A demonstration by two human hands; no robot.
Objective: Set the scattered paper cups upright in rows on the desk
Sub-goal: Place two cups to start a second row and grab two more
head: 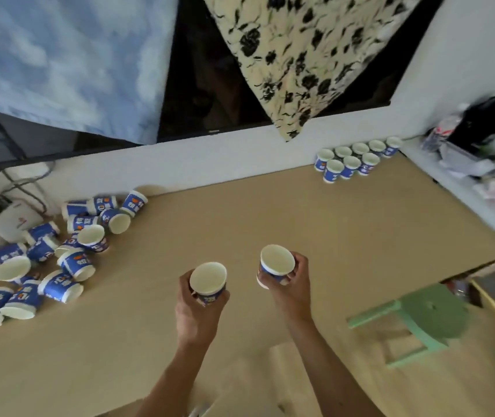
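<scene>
I am gripping one upright cup (208, 282) in my left grip (198, 308), another (277, 264) in my right (293, 285), over open mid-bench (270, 212) (rows (357, 159) far-right corner, pile (53, 251) left edge).

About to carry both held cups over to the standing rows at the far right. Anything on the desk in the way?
Nothing visible. Bare desk lies between the left hand, the right hand and the rows.
</scene>
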